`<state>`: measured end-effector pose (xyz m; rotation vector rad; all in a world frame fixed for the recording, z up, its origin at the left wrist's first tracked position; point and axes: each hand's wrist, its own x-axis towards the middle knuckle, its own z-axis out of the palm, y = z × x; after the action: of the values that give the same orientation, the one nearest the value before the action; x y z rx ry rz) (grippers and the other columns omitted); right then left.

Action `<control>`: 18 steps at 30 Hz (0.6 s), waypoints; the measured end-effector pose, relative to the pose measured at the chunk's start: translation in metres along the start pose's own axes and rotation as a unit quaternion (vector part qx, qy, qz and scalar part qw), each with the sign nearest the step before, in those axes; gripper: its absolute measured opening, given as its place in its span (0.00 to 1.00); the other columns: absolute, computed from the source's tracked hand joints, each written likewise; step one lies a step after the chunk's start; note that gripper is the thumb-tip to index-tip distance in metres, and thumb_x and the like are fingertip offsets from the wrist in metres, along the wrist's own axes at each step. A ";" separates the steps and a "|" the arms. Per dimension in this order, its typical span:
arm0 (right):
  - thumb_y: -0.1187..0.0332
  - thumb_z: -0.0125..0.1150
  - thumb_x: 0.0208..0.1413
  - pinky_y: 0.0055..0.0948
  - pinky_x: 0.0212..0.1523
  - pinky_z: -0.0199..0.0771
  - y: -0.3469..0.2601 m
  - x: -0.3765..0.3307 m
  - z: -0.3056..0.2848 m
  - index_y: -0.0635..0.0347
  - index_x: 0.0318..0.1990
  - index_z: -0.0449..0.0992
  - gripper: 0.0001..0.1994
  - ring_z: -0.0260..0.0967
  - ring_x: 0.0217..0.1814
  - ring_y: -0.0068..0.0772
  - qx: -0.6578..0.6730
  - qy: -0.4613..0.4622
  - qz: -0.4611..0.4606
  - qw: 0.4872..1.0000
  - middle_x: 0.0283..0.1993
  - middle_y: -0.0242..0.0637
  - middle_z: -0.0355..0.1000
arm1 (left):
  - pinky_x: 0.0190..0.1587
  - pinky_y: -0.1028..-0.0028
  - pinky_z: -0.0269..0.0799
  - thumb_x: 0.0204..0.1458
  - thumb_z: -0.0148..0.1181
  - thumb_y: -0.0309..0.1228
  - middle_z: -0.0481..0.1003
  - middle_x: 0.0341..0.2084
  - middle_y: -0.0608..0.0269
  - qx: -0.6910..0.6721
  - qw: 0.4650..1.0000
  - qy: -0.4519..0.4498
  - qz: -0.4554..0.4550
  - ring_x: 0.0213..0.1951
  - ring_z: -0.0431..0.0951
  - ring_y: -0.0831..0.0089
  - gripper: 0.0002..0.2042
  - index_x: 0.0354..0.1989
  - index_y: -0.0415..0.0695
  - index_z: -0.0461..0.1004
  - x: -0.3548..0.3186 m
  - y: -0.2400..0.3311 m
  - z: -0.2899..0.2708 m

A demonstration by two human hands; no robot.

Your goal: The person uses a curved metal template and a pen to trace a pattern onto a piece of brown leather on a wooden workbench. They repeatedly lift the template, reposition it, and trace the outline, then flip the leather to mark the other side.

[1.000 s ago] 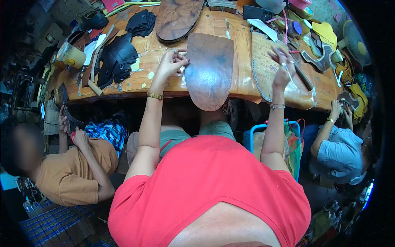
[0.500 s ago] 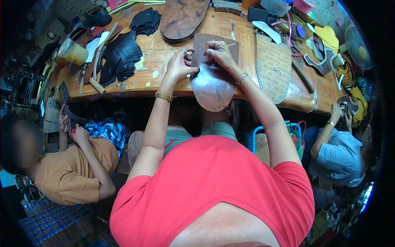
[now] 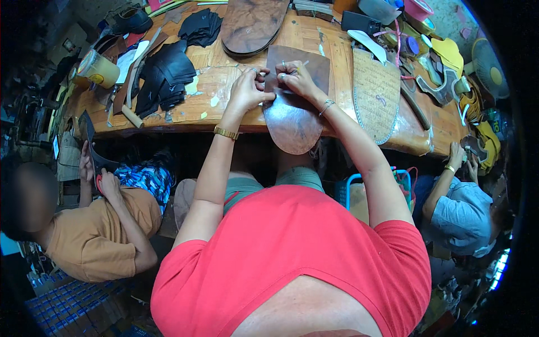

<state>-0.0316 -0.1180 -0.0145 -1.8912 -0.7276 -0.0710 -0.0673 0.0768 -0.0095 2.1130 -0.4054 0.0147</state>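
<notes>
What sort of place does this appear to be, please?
Probably a leatherworking workshop: the right hand is over a rounded brown leather panel, with similar brown panels and black leather pieces lying on the wooden table.

Both arms (image 3: 213,163) are stretched forward; the left hand (image 3: 247,91) is curled, the right hand (image 3: 299,82) turned inward, apparently pinched together.

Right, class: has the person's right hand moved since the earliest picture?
Yes: judged against the tan panel, the right hand has moved left, from over that panel to the brown piece.
</notes>
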 end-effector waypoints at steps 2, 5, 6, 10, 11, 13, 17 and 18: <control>0.70 0.52 0.43 0.28 0.19 0.54 -0.004 -0.002 -0.001 0.65 0.16 0.62 0.10 0.54 0.18 0.19 0.059 -0.007 0.043 0.997 0.13 0.30 0.57 | 0.34 0.77 0.75 0.27 0.73 0.30 0.72 0.30 0.63 -0.013 1.000 0.004 0.000 0.29 0.73 0.79 0.32 0.48 0.40 0.72 0.000 -0.003 0.002; 0.70 0.52 0.43 0.28 0.19 0.54 -0.002 0.000 0.000 0.65 0.17 0.63 0.10 0.53 0.16 0.21 0.091 0.023 0.062 0.994 0.12 0.31 0.57 | 0.34 0.77 0.75 0.27 0.73 0.30 0.72 0.31 0.64 -0.022 1.000 0.008 0.007 0.29 0.73 0.79 0.32 0.49 0.40 0.72 0.000 -0.005 0.005; 0.71 0.52 0.43 0.27 0.18 0.53 -0.003 0.000 0.001 0.64 0.16 0.64 0.09 0.54 0.16 0.21 0.060 0.019 0.037 0.997 0.13 0.31 0.59 | 0.34 0.77 0.75 0.27 0.73 0.30 0.72 0.31 0.63 -0.016 1.000 0.008 0.006 0.29 0.73 0.79 0.33 0.49 0.40 0.71 -0.001 -0.002 0.003; 0.73 0.53 0.43 0.22 0.16 0.53 -0.012 0.002 -0.007 0.61 0.16 0.68 0.08 0.58 0.16 0.19 0.120 -0.021 0.074 0.990 0.14 0.29 0.63 | 0.34 0.77 0.75 0.27 0.73 0.29 0.72 0.31 0.63 -0.009 1.000 0.012 -0.002 0.29 0.73 0.78 0.33 0.50 0.40 0.70 -0.003 -0.001 0.002; 0.73 0.53 0.43 0.21 0.16 0.53 -0.015 0.001 -0.013 0.60 0.16 0.70 0.07 0.60 0.16 0.18 0.180 -0.038 0.118 0.976 0.14 0.29 0.64 | 0.34 0.77 0.75 0.27 0.73 0.29 0.72 0.31 0.63 -0.012 1.000 0.017 -0.003 0.29 0.73 0.78 0.33 0.50 0.40 0.70 -0.003 -0.001 0.002; 0.73 0.52 0.44 0.15 0.14 0.52 -0.002 -0.005 -0.029 0.60 0.21 0.73 0.05 0.62 0.16 0.17 0.318 0.070 0.155 0.933 0.19 0.30 0.69 | 0.34 0.77 0.74 0.28 0.72 0.29 0.72 0.31 0.63 -0.019 1.000 0.024 -0.003 0.29 0.73 0.78 0.33 0.50 0.40 0.70 -0.005 0.004 0.005; 0.73 0.50 0.47 0.14 0.14 0.52 -0.015 -0.025 -0.071 0.62 0.29 0.72 0.05 0.60 0.18 0.16 0.385 0.180 0.153 0.892 0.21 0.31 0.68 | 0.33 0.78 0.73 0.29 0.69 0.27 0.71 0.30 0.64 0.003 0.998 0.069 -0.003 0.27 0.72 0.79 0.30 0.49 0.41 0.70 -0.014 0.019 0.006; 0.73 0.50 0.48 0.14 0.15 0.53 -0.021 -0.033 -0.078 0.62 0.29 0.72 0.05 0.60 0.18 0.16 0.372 0.206 0.140 0.894 0.21 0.31 0.68 | 0.33 0.79 0.73 0.29 0.68 0.27 0.71 0.30 0.64 -0.011 0.997 0.074 -0.005 0.27 0.72 0.79 0.30 0.49 0.41 0.70 -0.016 0.022 0.008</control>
<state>-0.0479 -0.1948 0.0245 -1.1608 -0.1339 -0.0053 -0.0906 0.0634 0.0014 2.0763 -0.3060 0.1586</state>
